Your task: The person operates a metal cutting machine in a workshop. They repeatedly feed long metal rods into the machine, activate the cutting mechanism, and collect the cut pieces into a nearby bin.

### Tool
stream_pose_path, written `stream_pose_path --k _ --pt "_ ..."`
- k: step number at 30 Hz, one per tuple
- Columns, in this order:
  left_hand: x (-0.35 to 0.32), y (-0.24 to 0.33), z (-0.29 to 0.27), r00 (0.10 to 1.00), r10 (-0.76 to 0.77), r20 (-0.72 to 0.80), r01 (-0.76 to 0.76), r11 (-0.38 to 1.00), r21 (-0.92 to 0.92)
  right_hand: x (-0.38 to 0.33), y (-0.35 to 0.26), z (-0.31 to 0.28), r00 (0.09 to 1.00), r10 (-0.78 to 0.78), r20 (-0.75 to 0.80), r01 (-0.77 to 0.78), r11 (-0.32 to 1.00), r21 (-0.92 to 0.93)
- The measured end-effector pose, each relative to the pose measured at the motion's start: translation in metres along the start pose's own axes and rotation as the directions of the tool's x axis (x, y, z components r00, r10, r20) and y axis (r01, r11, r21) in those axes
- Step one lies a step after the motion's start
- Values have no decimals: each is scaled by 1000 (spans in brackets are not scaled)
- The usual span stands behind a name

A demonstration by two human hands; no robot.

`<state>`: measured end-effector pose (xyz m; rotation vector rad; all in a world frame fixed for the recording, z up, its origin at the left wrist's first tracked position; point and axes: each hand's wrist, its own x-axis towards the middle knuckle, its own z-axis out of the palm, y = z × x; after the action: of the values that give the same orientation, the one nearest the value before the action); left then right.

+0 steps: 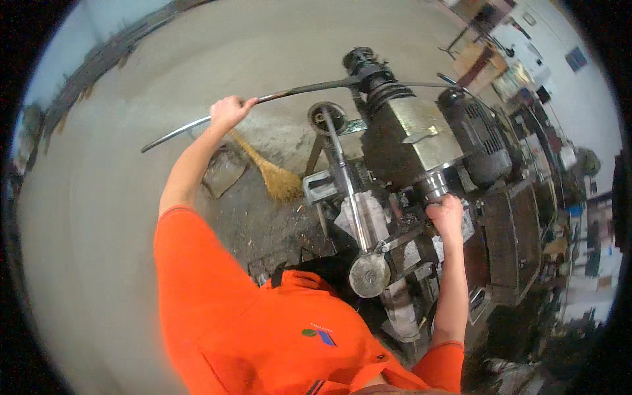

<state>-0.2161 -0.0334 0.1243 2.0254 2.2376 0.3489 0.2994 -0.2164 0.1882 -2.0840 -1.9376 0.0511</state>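
Observation:
My left hand (229, 112) is closed around a long metal bar (299, 89). From its free end at the left, the bar reaches to the dark ridged head (385, 92) of a bench machine. My right hand (447, 214) is closed at the near end of a shiny metal cylinder (434, 185), which sticks out of the machine's worn metal housing (424, 131). Its fingertips are partly hidden. Between my arms stands a bright steel rod (347, 178), with a round cup (327, 118) at its far end and a grey disc (369, 275) at its near end.
A straw broom (280, 179) and a dustpan-like grey piece (224, 170) lie on the floor at the left. A finned motor (484, 141) adjoins the machine at the right, above a dark metal cabinet (510, 230). Cluttered shelves and parts line the right side.

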Motion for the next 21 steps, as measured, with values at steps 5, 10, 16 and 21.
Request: stream_pose_path --k 5,10,16,21 --pt "-99 58 3 986 -151 66 153 988 -30 4 18 15 999 -45 -16 44 996 -77" --pt "-129 78 4 988 -157 11 157 987 -45 6 3 3 998 17 67 -22 998 65" --pt "-120 64 7 982 38 186 -20 995 -98 5 18 15 992 -121 -45 117 990 -75" --pt "-78 52 11 922 244 302 -201 965 -165 4 18 12 996 -86 8 86 995 -42"
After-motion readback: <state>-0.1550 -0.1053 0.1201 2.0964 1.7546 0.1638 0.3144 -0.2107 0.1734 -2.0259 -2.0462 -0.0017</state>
